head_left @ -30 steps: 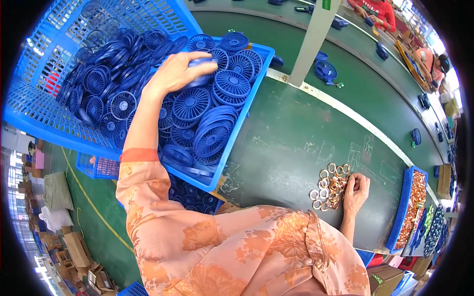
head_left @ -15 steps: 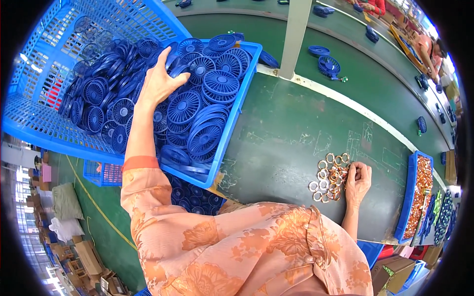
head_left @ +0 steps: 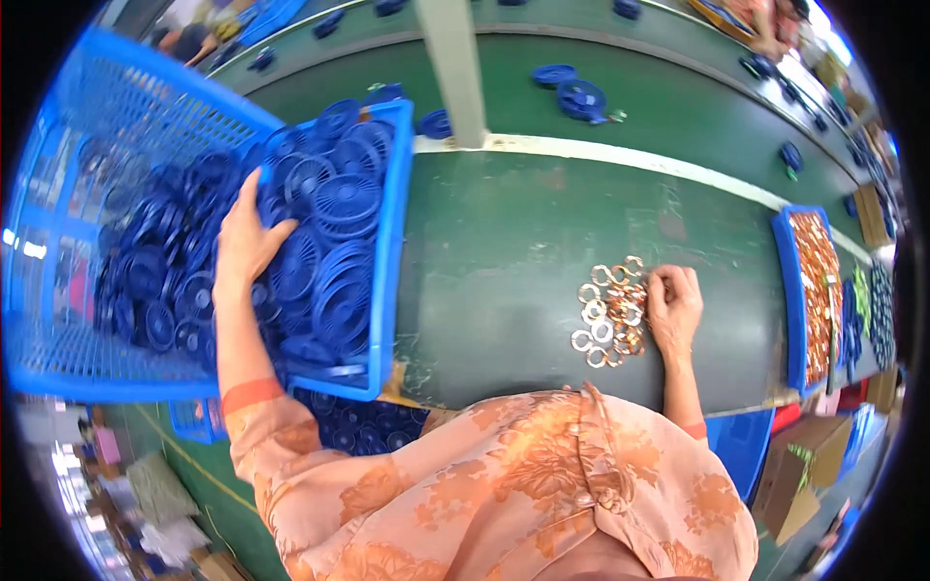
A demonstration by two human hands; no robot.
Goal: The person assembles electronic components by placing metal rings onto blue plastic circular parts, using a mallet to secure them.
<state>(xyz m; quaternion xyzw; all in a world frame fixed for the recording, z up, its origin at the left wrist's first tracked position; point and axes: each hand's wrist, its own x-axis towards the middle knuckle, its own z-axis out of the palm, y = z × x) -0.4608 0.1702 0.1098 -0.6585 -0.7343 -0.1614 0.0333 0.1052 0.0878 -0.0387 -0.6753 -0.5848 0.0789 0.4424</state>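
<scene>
On the left, my left hand [head_left: 247, 240] reaches into a shallow blue crate [head_left: 387, 208] heaped with round blue fan grilles [head_left: 347, 201]. Its thumb and forefinger are spread, and nothing shows between them. My right hand [head_left: 675, 308] rests on the green work surface with its fingers curled, at the right edge of a small pile of coppery metal rings [head_left: 599, 310]. Whatever those fingertips hold, if anything, is hidden.
A larger perforated blue basket [head_left: 184, 92] holds more grilles at the left. Behind a pale upright post [head_left: 453, 77], a green conveyor [head_left: 523, 58] carries blue fan parts [head_left: 582, 100]. At the right stands a blue tray [head_left: 790, 290] of copper-coloured pieces. Other people work beyond.
My head view has turned, so the crates and the rings sit further left in the picture. My left hand has lowered slightly over the grilles. My right hand stays beside the rings.
</scene>
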